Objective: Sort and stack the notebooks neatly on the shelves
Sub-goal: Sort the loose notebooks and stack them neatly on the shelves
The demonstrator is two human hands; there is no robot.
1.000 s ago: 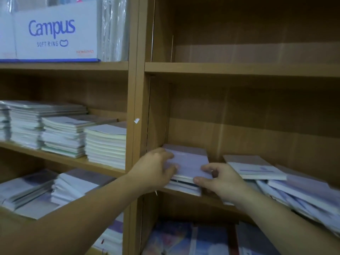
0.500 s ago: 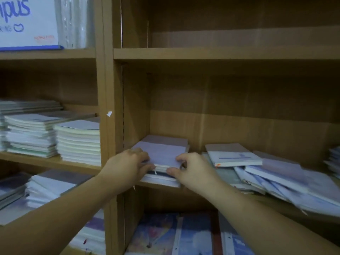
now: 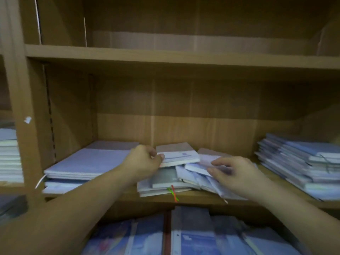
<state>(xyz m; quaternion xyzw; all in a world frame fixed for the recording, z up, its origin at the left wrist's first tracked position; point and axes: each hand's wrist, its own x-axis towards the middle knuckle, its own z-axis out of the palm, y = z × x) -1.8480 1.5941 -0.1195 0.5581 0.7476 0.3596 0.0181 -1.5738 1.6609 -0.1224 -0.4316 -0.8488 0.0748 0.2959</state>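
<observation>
Lilac and white covers are heaped in disorder at the middle of the wooden shelf [image 3: 202, 199], between a squared-up stack [image 3: 86, 162] at the left and a slipping stack [image 3: 298, 162] at the right. A small white notebook [image 3: 179, 157] lies topmost on the heap, and its left edge is pinched by the curled left hand [image 3: 142, 161]. The right hand [image 3: 234, 173] is held with fingers apart and relaxed, laid on the fanned notebooks [image 3: 191, 173] just beside; nothing is gripped by it. The notebooks are judged light, thin and bendy, with smooth covers that slide readily over one another. A hold at the spine edge, thumb above and fingers beneath, is judged best. That way the pages are kept closed and the red and green ribbons [image 3: 173, 194] hanging over the shelf front are not snagged.
</observation>
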